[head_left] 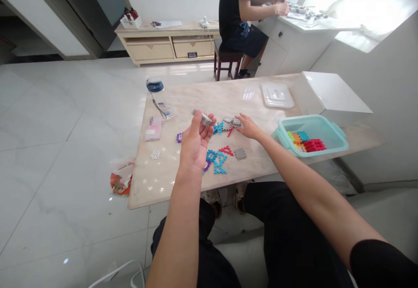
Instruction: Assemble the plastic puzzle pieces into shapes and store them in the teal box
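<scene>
A pale, glossy marble-look table (183, 179) spans the view. Both bare forearms reach over it. The left hand (195, 142) is raised, palm up, pinching a flat grey tile (204, 117) at its fingertips. The right hand (248, 127) stretches forward, palm down, fingertips on notched plastic tiles (230, 122); whether it grips one cannot be told. A teal plastic tub (326, 127) sits well right.

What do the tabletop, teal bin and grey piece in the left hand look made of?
Tabletop: probably polished marble or stone-look slab; beige veining, glossy reflections. Teal bin: smooth moulded plastic, rounded rim. Grey piece in the left hand: likely matte plastic; too small for certainty.
</scene>
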Tool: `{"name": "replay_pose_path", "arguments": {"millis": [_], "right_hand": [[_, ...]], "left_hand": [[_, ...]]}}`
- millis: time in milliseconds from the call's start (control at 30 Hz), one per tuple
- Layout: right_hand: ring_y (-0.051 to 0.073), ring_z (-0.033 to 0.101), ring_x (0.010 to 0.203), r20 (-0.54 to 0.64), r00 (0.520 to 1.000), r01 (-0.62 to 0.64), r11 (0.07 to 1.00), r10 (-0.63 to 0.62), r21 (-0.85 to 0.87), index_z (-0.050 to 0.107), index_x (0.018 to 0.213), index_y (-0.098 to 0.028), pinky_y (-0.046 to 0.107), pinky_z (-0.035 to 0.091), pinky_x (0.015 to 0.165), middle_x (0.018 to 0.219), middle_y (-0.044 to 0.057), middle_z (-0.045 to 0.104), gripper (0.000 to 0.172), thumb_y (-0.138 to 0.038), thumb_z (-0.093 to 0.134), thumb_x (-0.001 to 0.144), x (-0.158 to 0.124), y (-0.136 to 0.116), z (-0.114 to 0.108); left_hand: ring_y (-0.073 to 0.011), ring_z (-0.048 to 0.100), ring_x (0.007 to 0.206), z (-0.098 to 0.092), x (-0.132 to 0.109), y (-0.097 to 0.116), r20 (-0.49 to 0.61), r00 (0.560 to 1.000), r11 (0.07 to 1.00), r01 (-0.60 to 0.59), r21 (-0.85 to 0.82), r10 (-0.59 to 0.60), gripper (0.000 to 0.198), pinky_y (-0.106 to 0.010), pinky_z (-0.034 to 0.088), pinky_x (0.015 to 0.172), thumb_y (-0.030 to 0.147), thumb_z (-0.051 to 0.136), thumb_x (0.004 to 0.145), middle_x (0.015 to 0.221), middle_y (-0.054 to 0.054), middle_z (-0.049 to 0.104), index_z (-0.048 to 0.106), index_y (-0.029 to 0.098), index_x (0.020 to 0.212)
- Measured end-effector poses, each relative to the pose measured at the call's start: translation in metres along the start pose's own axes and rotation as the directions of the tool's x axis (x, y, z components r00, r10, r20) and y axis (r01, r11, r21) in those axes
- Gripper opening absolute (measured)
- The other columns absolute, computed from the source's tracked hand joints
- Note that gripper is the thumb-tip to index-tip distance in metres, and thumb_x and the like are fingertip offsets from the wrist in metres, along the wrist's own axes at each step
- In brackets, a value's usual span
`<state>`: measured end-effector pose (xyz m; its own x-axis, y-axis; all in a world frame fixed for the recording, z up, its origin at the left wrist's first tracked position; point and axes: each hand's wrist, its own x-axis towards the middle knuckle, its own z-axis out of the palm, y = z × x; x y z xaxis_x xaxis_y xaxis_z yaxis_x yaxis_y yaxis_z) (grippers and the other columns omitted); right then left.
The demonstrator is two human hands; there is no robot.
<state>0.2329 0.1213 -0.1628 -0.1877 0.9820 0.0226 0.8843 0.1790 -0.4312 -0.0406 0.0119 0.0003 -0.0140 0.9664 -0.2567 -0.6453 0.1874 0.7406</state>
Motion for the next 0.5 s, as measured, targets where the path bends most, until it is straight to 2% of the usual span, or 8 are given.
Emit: {"name": "replay_pose_path", "arguments": {"millis": [133, 233, 367, 500], "right_hand": [[0.035, 0.055, 0.147, 0.031, 0.999, 0.032, 0.998, -0.03, -0.045, 0.061, 0.154, -0.012, 0.047, 0.039, 0.128, 0.156, 0.022, 0.061, 0.054, -0.019, 0.069, 0.1, 0.003, 0.006, 0.009], [0.033, 0.062, 0.136, 0.001, 1.0, -0.019, 0.997, 0.019, -0.071, 0.07, 0.141, -0.014, 0.045, 0.044, 0.122, 0.141, 0.02, 0.071, 0.042, -0.023, 0.07, 0.101, -0.007, 0.008, 0.011], [0.03, 0.066, 0.13, -0.004, 0.99, -0.14, 0.99, 0.14, -0.035, 0.068, 0.142, -0.015, 0.039, 0.047, 0.116, 0.137, 0.018, 0.073, 0.05, -0.023, 0.078, 0.094, -0.025, 0.002, 0.009], [0.028, 0.07, 0.124, 0.002, 0.975, -0.223, 0.975, 0.223, 0.0, 0.064, 0.146, -0.014, 0.035, 0.049, 0.108, 0.134, 0.017, 0.076, 0.06, -0.022, 0.083, 0.089, -0.043, -0.014, -0.002]], "left_hand": [[-0.0278, 0.074, 0.127, -0.005, 0.007, 0.005, 0.01, 1.0, 1.0, 0.002, -0.001, -0.002, 0.056, -0.029, 0.06, 0.096, 0.056, 0.088, 0.085, 0.12, -0.011, 0.081, 0.076, 0.016, 0.123], [-0.025, 0.076, 0.121, -0.001, 0.006, 0.006, -0.025, 0.999, 1.0, 0.023, -0.017, -0.023, 0.049, -0.027, 0.06, 0.091, 0.053, 0.089, 0.085, 0.12, -0.012, 0.082, 0.076, 0.015, 0.113], [-0.0235, 0.079, 0.112, 0.007, -0.007, 0.004, -0.033, 0.998, 0.999, 0.049, -0.013, -0.049, 0.045, -0.026, 0.06, 0.087, 0.049, 0.092, 0.084, 0.121, -0.016, 0.082, 0.077, 0.014, 0.108], [-0.0229, 0.08, 0.106, 0.016, -0.029, 0.001, -0.017, 0.999, 0.998, 0.042, 0.054, -0.041, 0.044, -0.025, 0.059, 0.083, 0.048, 0.094, 0.081, 0.119, -0.017, 0.082, 0.078, 0.014, 0.104]]}}
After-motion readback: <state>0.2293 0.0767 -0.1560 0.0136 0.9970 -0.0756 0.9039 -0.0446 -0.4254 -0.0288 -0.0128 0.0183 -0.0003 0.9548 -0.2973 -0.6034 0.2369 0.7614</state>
